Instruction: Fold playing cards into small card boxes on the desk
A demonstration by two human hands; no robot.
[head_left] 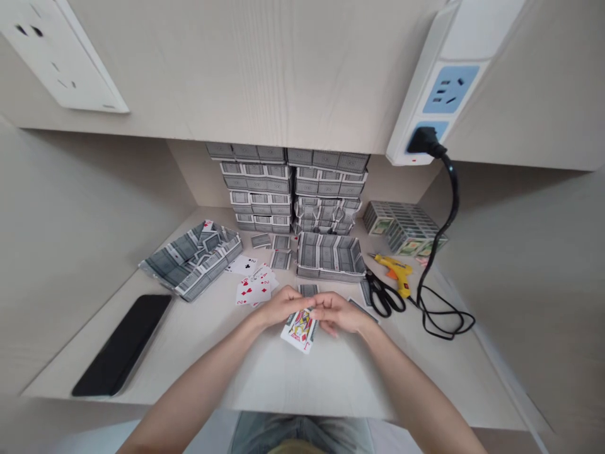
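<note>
Both hands meet over the front middle of the desk, around a playing card (299,332), a red jack facing up with grey-backed card edges along its sides. My left hand (285,305) is closed, pinching the card's upper left edge. At its upper right, my right hand (338,311) has its fingers closed on the same card. Face-up playing cards (255,289) lie fanned to the left of my hands. Just beyond my fingers a grey-backed card (308,290) rests on the desk. Behind it stands an open box made of folded cards (329,255).
Stacked card boxes (265,183) rise at the back. A card tray (198,258) with folded pieces sits left, near a black phone (123,343). Scissors (384,295), a yellow glue gun (399,272) and its black cord (447,328) lie right. A power strip (437,94) hangs above.
</note>
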